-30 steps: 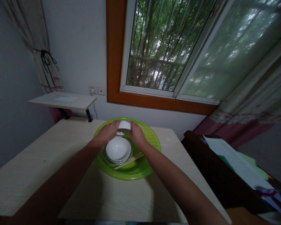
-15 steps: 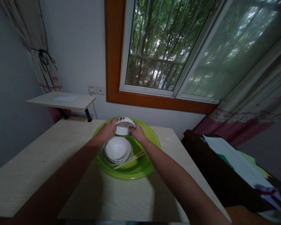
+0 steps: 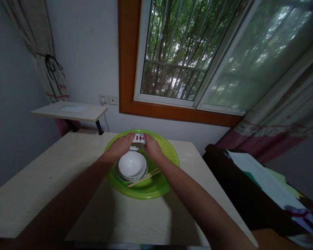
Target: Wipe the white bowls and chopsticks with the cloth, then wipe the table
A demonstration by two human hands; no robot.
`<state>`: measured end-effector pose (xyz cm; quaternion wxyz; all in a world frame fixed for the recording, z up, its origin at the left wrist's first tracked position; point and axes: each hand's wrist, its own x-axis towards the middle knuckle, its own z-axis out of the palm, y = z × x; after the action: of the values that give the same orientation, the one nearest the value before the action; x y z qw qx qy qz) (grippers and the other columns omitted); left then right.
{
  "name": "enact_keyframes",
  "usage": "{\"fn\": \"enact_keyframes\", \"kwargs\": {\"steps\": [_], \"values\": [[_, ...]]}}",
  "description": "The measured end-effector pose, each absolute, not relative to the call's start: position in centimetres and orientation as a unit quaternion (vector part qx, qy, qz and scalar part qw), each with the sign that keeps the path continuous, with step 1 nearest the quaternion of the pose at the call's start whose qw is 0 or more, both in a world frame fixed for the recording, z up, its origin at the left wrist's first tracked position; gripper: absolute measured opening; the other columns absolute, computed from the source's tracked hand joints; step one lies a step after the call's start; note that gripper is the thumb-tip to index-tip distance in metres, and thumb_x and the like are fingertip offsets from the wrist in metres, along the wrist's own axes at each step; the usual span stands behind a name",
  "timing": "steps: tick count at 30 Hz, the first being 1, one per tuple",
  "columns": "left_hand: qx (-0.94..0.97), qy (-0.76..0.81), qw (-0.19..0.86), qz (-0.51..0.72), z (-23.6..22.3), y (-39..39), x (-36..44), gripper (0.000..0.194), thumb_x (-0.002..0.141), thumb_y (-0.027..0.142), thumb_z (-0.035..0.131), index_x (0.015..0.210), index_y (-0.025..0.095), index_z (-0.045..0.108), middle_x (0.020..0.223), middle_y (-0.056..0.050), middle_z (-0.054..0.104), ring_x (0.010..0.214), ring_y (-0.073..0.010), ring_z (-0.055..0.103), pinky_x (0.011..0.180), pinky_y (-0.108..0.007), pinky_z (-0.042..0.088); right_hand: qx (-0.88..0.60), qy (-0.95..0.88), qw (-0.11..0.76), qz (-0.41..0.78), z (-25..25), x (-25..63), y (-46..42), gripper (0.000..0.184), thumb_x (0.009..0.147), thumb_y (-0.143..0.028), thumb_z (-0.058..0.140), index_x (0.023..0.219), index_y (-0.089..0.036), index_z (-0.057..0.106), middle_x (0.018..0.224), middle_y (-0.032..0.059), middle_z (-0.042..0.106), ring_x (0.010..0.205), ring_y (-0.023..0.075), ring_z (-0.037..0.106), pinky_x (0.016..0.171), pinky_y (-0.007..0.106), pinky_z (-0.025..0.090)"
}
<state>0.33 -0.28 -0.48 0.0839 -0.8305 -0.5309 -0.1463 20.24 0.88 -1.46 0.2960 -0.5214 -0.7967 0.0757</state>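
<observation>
Both my left hand [image 3: 123, 143] and my right hand [image 3: 152, 147] grip a white bowl [image 3: 139, 139] with a red and dark pattern, one at each side. The bowl is tilted, so its patterned outer wall faces me; part of it is hidden by my fingers. It is held over the far part of a round green plastic basin [image 3: 146, 194]. Below it, nearer to me in the basin, sits another white bowl [image 3: 132, 164] on stacked dishes with patterned rims. A pair of wooden chopsticks [image 3: 144, 177] lies to the right of that stack.
The basin stands on a pale wooden table [image 3: 135, 222]. A small raised shelf [image 3: 70, 110] with a paper on it is at the back left. Behind are a wall socket [image 3: 103, 99] and a barred window [image 3: 179, 52]. Papers [image 3: 263, 177] lie on dark furniture at right.
The bowl in my hands has tipped over further: its white inside showed before, and now its patterned outer wall shows. My hands have turned with it and come slightly closer together.
</observation>
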Motion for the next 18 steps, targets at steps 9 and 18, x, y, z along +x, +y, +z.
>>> {"fn": "enact_keyframes", "kwargs": {"steps": [9, 18], "values": [[-0.793, -0.563, -0.012, -0.232, 0.5, -0.3, 0.1, 0.047, 0.098, 0.025, 0.050, 0.144, 0.017, 0.048, 0.132, -0.016, 0.068, 0.118, -0.0260, 0.067, 0.101, -0.035, 0.050, -0.577, -0.668, 0.418, 0.217, -2.5, 21.0, 3.1, 0.038, 0.088, -0.012, 0.052, 0.123, -0.016, 0.066, 0.114, 0.0096, 0.075, 0.104, 0.0233, 0.069, 0.095, 0.037, 0.054], [-0.785, -0.563, -0.068, -0.249, 0.4, -0.1, 0.3, 0.056, 0.094, 0.009, 0.044, 0.149, 0.016, 0.044, 0.138, -0.015, 0.066, 0.123, -0.0233, 0.065, 0.106, -0.034, 0.048, -0.573, -0.704, 0.375, 0.188, -2.7, 21.2, 3.1, 0.038, 0.086, -0.009, 0.056, 0.122, -0.016, 0.067, 0.115, 0.0093, 0.075, 0.106, 0.0231, 0.069, 0.098, 0.036, 0.052]]}}
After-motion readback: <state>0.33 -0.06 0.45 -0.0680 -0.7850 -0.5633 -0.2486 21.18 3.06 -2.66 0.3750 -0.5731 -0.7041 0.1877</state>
